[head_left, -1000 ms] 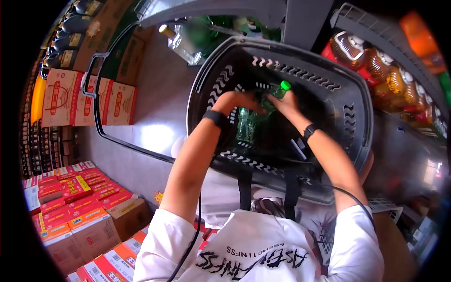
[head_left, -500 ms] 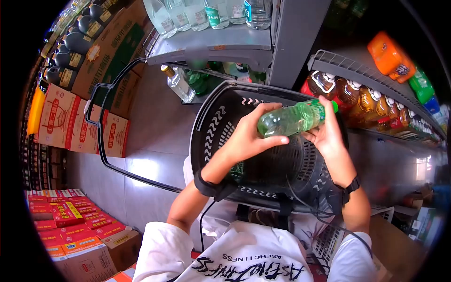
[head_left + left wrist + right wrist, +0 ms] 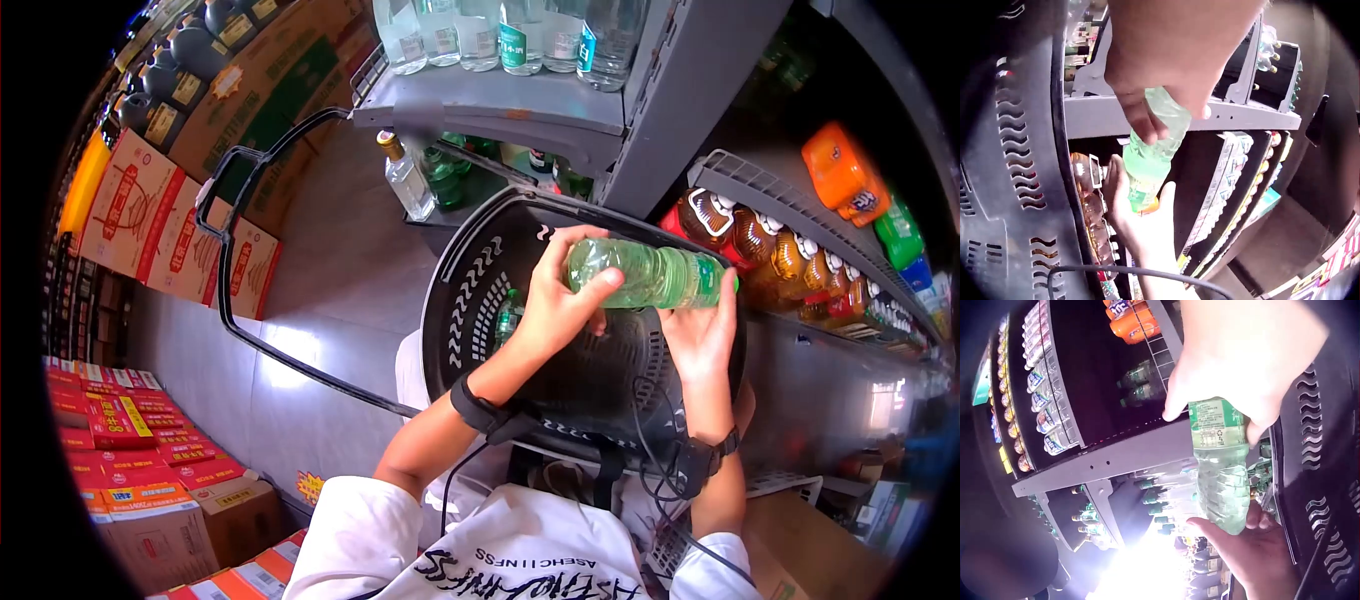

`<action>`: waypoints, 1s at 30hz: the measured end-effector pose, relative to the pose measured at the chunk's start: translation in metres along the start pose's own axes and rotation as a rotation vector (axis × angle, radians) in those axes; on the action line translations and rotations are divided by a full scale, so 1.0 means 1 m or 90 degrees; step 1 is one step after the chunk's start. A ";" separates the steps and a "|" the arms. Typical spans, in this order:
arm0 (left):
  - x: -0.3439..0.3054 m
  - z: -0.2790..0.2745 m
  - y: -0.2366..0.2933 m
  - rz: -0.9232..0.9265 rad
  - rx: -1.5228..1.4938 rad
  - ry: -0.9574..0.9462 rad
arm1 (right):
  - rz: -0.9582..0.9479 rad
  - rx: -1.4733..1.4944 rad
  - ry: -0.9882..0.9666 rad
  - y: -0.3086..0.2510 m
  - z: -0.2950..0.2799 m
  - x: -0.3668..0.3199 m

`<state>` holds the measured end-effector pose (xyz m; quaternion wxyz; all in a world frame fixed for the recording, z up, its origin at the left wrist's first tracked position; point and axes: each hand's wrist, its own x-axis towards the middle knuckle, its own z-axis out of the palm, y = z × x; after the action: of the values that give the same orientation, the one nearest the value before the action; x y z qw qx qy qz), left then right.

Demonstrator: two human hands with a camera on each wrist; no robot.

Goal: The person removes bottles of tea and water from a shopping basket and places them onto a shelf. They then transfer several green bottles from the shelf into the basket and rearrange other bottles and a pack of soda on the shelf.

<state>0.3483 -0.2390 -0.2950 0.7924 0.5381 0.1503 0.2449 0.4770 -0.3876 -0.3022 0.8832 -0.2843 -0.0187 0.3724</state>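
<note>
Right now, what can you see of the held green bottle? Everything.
The green bottle looks like see-through tinted plastic, with a contoured body. A green and pale label with small print and a recycling mark sits toward the end with the bright green cap. It is held sideways above the black basket: the left hand grips its base end, the right hand its label end. Fill level isn't clear.

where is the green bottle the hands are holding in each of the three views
Head: green bottle right of centre, lying nearly crosswise.
Left wrist: green bottle near the middle, slanting.
Right wrist: green bottle right of centre, nearly upright in the picture.
Shared landmark: black basket, around the middle in head, along the left in left wrist, along the right in right wrist.
</note>
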 end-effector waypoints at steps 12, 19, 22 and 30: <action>0.013 -0.021 -0.007 0.321 0.336 -0.074 | -0.045 -0.260 0.146 -0.002 0.021 -0.007; 0.010 -0.021 -0.004 0.379 0.370 0.012 | -0.027 -0.266 0.180 0.005 0.029 -0.005; 0.010 -0.022 -0.004 0.393 0.382 0.015 | -0.017 -0.265 0.170 0.006 0.029 -0.006; 0.005 -0.018 0.002 0.359 0.337 -0.053 | 0.052 -0.250 0.146 -0.001 0.026 -0.011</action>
<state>0.3423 -0.2214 -0.2998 0.5334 0.7535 0.0224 0.3837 0.4635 -0.3826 -0.2779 0.7914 -0.4916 0.0217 0.3626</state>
